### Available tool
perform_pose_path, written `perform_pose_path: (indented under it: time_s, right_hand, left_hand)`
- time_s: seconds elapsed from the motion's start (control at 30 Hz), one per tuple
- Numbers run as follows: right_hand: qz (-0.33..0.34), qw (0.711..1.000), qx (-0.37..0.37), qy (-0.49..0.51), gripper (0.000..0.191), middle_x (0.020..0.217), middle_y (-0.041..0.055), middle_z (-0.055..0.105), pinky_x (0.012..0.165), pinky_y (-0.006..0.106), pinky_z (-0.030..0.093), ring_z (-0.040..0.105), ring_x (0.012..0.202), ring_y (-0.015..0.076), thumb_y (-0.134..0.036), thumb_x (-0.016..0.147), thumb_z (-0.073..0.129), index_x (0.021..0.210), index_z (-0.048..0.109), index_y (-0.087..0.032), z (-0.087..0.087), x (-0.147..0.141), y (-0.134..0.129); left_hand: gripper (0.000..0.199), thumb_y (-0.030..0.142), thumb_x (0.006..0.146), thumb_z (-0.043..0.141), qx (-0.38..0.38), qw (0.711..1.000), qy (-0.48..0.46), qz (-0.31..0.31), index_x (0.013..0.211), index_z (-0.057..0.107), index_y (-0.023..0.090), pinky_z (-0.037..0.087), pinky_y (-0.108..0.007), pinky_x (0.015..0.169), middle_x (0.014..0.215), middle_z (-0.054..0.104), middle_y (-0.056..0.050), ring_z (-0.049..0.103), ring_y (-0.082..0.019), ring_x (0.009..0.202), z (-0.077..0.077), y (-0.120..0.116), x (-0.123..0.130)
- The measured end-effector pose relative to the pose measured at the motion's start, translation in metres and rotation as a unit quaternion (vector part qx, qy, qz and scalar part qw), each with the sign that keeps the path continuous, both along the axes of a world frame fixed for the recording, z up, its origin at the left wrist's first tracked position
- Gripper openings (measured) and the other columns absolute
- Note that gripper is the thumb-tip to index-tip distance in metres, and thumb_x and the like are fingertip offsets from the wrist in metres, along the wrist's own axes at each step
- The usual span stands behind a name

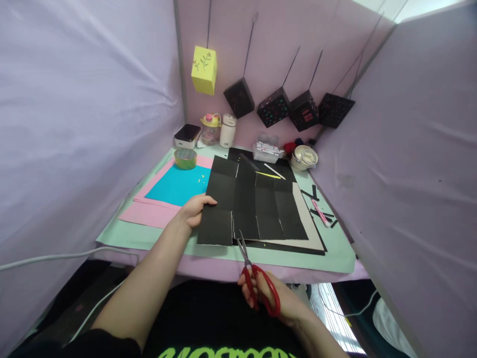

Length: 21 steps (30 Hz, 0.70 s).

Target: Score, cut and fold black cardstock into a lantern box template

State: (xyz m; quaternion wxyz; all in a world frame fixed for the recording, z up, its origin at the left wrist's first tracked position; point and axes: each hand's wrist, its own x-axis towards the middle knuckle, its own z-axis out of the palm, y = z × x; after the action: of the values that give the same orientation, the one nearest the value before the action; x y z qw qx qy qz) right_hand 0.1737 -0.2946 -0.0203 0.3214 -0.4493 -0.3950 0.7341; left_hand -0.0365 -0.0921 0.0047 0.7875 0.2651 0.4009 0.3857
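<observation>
A creased sheet of black card [246, 199] with slits along its near and far edges lies across the middle of the table. My left hand [194, 210] grips its left edge, thumb on top and the other fingers hidden underneath. In my right hand [261, 293] is a pair of scissors [246, 258] with red handles. The blades are a little apart, and their tips reach the near edge of the card beside one slit. Beneath the black card show a pale board [310, 223] and more black sheets.
Pink paper [149, 214], a blue sheet [175, 184] and a tape roll [185, 159] lie left. A pink cutter [320, 214] lies among black scraps at right. Behind stand a white bottle [228, 131] and a pen box [268, 150]. Paper boxes, one yellow [204, 70], hang above.
</observation>
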Motion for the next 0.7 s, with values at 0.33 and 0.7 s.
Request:
perform_pose_path:
  time_s: [0.33,0.7]
  right_hand:
    - [0.033,0.995,0.075,-0.049,0.055,0.082,0.0024,0.052,0.063,0.028,0.037,0.048,0.067,0.0122,-0.068,0.086,0.047,0.104,0.053,-0.017,0.007,-0.011,0.000]
    - [0.029,0.981,0.159,-0.106,0.051,0.082,0.0017,0.050,0.062,0.026,0.037,0.046,0.068,0.0126,-0.065,0.088,0.047,0.107,0.051,-0.018,0.009,-0.020,0.003]
  left_hand:
    - [0.046,0.001,0.057,0.053,0.032,0.998,-0.059,-0.014,0.100,0.067,0.007,0.057,-0.033,0.054,0.071,0.072,-0.011,0.069,-0.025,0.059,0.003,-0.004,-0.006]
    - [0.056,0.003,0.059,0.051,0.051,0.994,-0.098,-0.026,0.113,0.065,0.006,0.059,-0.039,0.075,0.084,0.075,-0.013,0.073,-0.028,0.078,0.000,-0.004,-0.009]
